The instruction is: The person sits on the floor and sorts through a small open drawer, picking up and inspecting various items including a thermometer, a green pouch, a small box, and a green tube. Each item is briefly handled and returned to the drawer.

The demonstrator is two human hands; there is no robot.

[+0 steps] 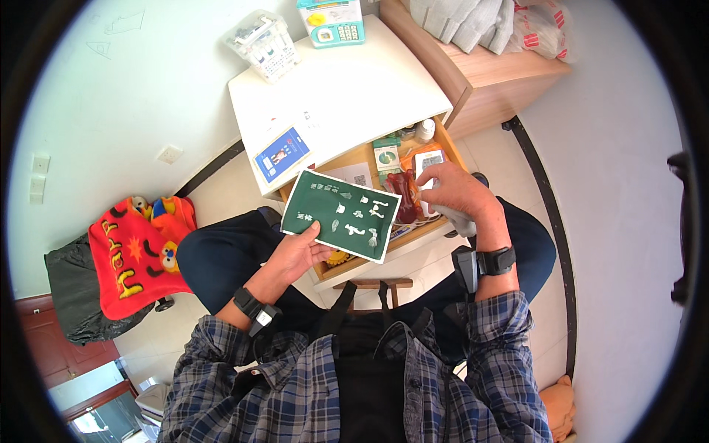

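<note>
My left hand (pixel 302 249) holds a green booklet or flat packet (pixel 346 219) with white drawings and a white edge, thumb on top, over the open drawer (pixel 393 241). A greyish cloth (pixel 456 220) hangs below my right hand (pixel 457 188), which hovers with bent fingers over the drawer's right part; whether it grips the cloth I cannot tell. Beneath the right hand lie a white device or box (pixel 429 160), a dark red item (pixel 402 196) and an orange packet (pixel 409 161). A small green and white box (pixel 386 156) and a white bottle (pixel 425 130) are further back in the drawer.
On the white cabinet top (pixel 354 83) stand a clear plastic tub of markers (pixel 268 50) and a turquoise toy safe (pixel 332 25); a blue badge card (pixel 281 154) lies near its left edge. A wooden cabinet (pixel 498 83) adjoins at right. A red blanket (pixel 133 255) is at left.
</note>
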